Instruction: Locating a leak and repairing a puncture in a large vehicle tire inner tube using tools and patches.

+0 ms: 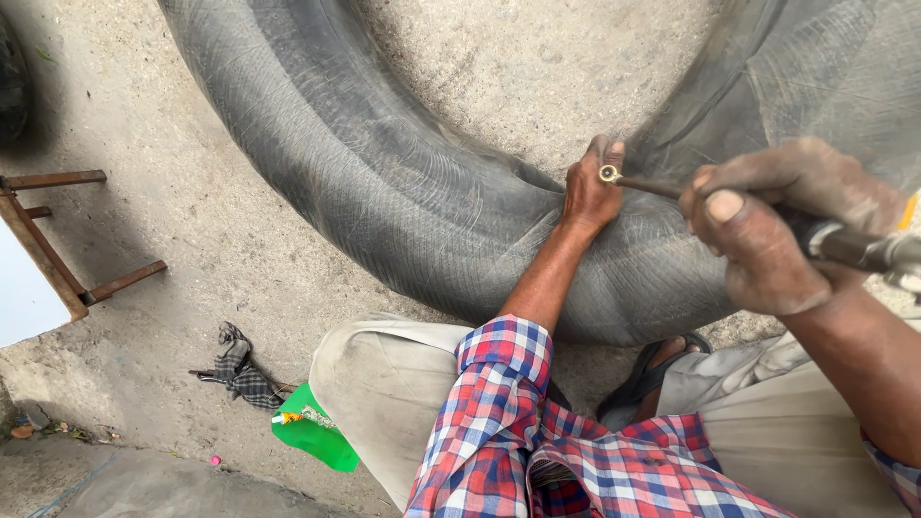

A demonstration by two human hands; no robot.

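A large black rubber inner tube (384, 192) lies on the concrete ground in front of me, partly inflated and creased. My left hand (590, 187) presses on the tube's inner edge at a fold, fingers curled against the rubber. My right hand (777, 225) is closed around an air hose chuck (835, 240), a dark metal rod whose brass-ringed tip (609, 174) points at my left hand's fingers. The valve itself is hidden under my left hand.
A rusty metal stand (58, 240) sits at the left edge. A checked rag (240, 369) and a green plastic piece (312, 436) lie by my left knee. My sandalled foot (652, 369) rests against the tube.
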